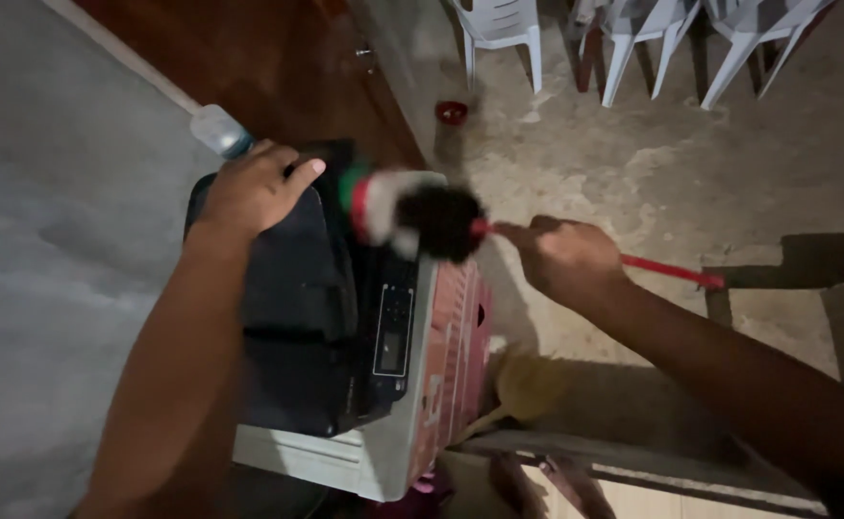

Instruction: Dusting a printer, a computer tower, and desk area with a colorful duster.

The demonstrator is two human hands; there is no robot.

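Clearly, the head view looks down on a black printer (316, 317) at centre left of the frame, a boxy, smooth plastic thing with a small control panel (393, 332) on its right side. It sits on a pale stand (345, 461) whose right face is red (456, 356); the printer's right edge lies just inside the stand's edge.

One left hand (249, 192) lies flat on the printer's upper end, fingers together and pressed down, the thumb stretched toward the duster. One right hand (561, 255), right of centre, has its fingers curled tight around a thin red handle (672, 271) that sticks out to the right past the hand. The one duster (412, 216) is fluffy, banded green, red, white and black; its head touches the printer's upper right corner, between the two hands.

Behind the left hand a clear plastic bottle (218, 128) peeks out against a grey wall (47, 240). To the right lies open, rough concrete floor (653, 163), with room round the right arm. At the top edge stand three white plastic chairs (499, 29), well apart from the printer, and one small red object (451, 111) on the floor.
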